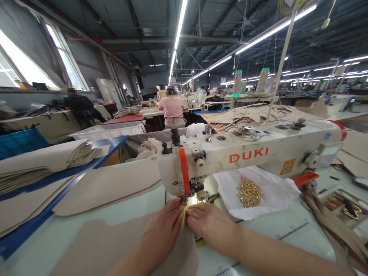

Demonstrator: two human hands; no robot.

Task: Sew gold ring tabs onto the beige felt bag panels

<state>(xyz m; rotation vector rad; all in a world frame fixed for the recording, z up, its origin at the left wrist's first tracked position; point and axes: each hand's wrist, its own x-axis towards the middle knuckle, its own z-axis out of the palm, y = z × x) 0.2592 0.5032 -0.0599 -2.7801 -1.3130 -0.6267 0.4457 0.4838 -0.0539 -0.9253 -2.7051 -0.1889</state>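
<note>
Beneath the needle area of a white DUKI sewing machine (pixel 212 161), a beige fabric panel (pixel 106 241) lies on the pale machine table. My left hand (pixel 161 230) is closed on this panel, its fingertips just left of the presser foot (pixel 185 199). Close beside it, my right hand (pixel 212 225) has bent fingers pinching the panel's edge on the right of the needle. A lit lamp shines on the spot between both hands. My fingers partly hide the fabric under the foot.
Small gold-coloured metal pieces (pixel 249 192) are heaped on a white cloth (pixel 270 205) at right. Beyond it sits a tray (pixel 336 207) of tools beside beige strips (pixel 327 226). Another beige panel (pixel 109 184) and stacked panels (pixel 43 157) lie left. A person in pink (pixel 172 109) sits ahead.
</note>
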